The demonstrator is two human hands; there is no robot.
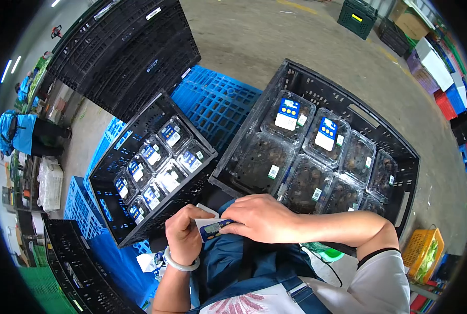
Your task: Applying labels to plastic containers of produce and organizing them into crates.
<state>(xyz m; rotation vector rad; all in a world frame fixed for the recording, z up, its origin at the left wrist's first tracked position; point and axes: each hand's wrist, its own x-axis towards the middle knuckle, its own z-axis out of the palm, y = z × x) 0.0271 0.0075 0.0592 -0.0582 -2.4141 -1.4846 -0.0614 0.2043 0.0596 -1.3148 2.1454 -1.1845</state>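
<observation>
My left hand (184,231), a pale bangle at its wrist, holds a stack of blue-and-white printed labels (208,229) above my apron. The fingers of my right hand (259,219) pinch the label's right edge. Ahead to the right, a black plastic crate (253,129) contains several lidded clear plastic punnets with dark contents. Two of these, a far-left punnet (288,117) and the punnet beside it (327,137), bear large blue-and-white labels; others show only small stickers. In the black crate on the left (190,121), several clear punnets (153,153) carry blue-and-white labels.
A tall stack of black crates (127,51) stands on blue plastic pallets (221,98). More black crates (68,259) are at lower left. A yellow basket with greens (418,251) is at right. A person in a blue top (21,131) bends at far left.
</observation>
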